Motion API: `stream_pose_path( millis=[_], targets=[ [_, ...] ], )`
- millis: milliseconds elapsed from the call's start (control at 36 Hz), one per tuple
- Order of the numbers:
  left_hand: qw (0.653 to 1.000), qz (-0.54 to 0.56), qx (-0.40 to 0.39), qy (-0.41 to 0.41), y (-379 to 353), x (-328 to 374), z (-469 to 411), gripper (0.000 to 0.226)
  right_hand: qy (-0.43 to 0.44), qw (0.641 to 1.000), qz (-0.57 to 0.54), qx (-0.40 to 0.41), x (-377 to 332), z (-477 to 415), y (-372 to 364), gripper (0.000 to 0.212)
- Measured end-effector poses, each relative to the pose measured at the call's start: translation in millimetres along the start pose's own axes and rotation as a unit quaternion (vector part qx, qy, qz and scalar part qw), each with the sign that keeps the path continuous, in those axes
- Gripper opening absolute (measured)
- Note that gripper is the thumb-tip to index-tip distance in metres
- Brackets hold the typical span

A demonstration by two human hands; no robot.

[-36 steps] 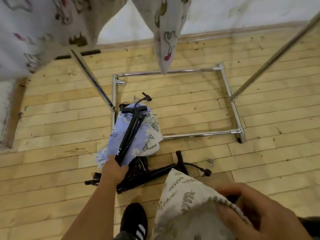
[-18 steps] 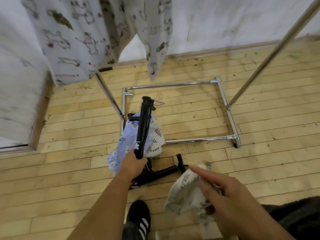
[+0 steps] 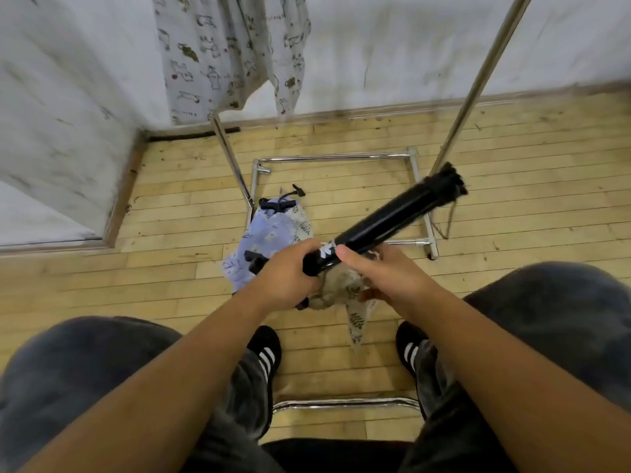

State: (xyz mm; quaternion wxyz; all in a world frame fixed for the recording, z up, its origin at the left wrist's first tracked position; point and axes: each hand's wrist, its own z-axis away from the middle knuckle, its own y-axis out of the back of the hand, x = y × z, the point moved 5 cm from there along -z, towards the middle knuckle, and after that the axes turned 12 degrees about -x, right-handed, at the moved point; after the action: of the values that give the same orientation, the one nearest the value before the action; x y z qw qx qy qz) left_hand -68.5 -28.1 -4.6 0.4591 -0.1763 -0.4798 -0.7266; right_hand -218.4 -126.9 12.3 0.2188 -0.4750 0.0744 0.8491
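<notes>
A black folded tripod [image 3: 386,223] slants up to the right, above the floor. My left hand [image 3: 290,274] grips its lower end. My right hand [image 3: 386,271] holds it just above, thumb laid over the tube. A beige leaf-print cloth [image 3: 355,319] is bunched under my right hand's fingers and hangs down between my shoes. A blue floral cloth [image 3: 269,230] lies on the wooden floor beyond my left hand, with black straps [image 3: 283,201] at its far end.
A chrome clothes rack's base frame [image 3: 334,158] lies on the floor ahead, with slanted poles at left [image 3: 228,155] and right [image 3: 478,80]. A printed white cloth [image 3: 232,46] hangs by the wall. Another chrome bar [image 3: 345,402] runs between my black shoes [image 3: 268,353].
My left hand has lifted the tripod off the blue cloth and swung it to the right. My right hand came in with the leaf cloth and took hold of the tube.
</notes>
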Motion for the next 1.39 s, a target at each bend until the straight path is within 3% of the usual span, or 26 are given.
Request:
stream_pose_path(
  millis=[56, 167, 222, 306, 389, 444, 528, 583, 639, 750, 861, 917, 1000, 1083, 1222, 1333, 1389],
  targets=[
    [1.0, -0.004, 0.002, -0.026, -9, 15, 13, 0.042, 0.02, 0.999, -0.043, -0.008, -3, 9, -4, 0.027],
    [0.998, 0.012, 0.053, -0.039, -14, 29, 41, 0.054, 0.05, 0.994, -0.093, 0.041, -5, 32, -2, 0.024],
    [0.992, 0.039, 0.106, -0.053, -9, 35, 60, 0.058, 0.057, 0.984, -0.157, 0.063, 0, 40, 0, 0.026],
    [0.961, 0.117, 0.24, -0.07, 2, 38, 90, 0.046, 0.051, 0.969, -0.232, 0.072, 11, 51, 3, 0.035],
    [0.919, 0.221, 0.325, 0.006, 6, 12, 102, 0.042, 0.053, 0.958, -0.276, 0.058, 17, 57, 4, 0.044],
    [0.919, 0.254, 0.284, 0.102, -1, -13, 95, 0.037, 0.063, 0.954, -0.29, 0.047, 18, 58, 6, 0.042],
    [0.917, 0.327, 0.094, 0.209, -38, -46, 83, 0.026, 0.076, 0.954, -0.288, 0.034, 17, 58, 7, 0.042],
    [0.91, 0.355, -0.001, 0.214, -63, -50, 80, 0.027, 0.082, 0.953, -0.292, 0.021, 17, 58, 6, 0.044],
    [0.925, 0.333, -0.042, 0.177, -75, -42, 78, 0.036, 0.083, 0.951, -0.297, 0.001, 17, 57, 2, 0.043],
    [0.923, 0.373, -0.012, 0.094, -80, -24, 74, 0.029, 0.083, 0.946, -0.308, -0.059, 15, 57, -8, 0.042],
    [0.93, 0.35, 0.063, 0.089, -72, -34, 70, 0.016, 0.085, 0.951, -0.289, -0.074, 12, 60, -11, 0.04],
    [0.931, 0.345, 0.061, 0.101, -70, -38, 69, 0.013, 0.088, 0.949, -0.291, -0.08, 11, 60, -10, 0.039],
    [0.923, 0.369, 0.007, 0.114, -76, -38, 70, 0.028, 0.089, 0.946, -0.3, -0.088, 11, 61, -8, 0.039],
    [0.942, 0.327, -0.026, 0.079, -81, -29, 70, 0.029, 0.088, 0.941, -0.311, -0.1, 10, 61, -11, 0.04],
    [0.962, 0.262, 0.055, 0.048, -73, -31, 63, 0.009, 0.09, 0.936, -0.321, -0.111, 7, 62, -12, 0.044],
    [0.97, 0.205, 0.114, 0.06, -59, -35, 66, 0.02, 0.09, 0.933, -0.333, -0.103, 5, 61, -13, 0.046],
    [0.974, 0.176, 0.122, 0.072, -57, -41, 65, 0.038, 0.091, 0.932, -0.339, -0.093, 5, 60, -12, 0.047]
  ],
)
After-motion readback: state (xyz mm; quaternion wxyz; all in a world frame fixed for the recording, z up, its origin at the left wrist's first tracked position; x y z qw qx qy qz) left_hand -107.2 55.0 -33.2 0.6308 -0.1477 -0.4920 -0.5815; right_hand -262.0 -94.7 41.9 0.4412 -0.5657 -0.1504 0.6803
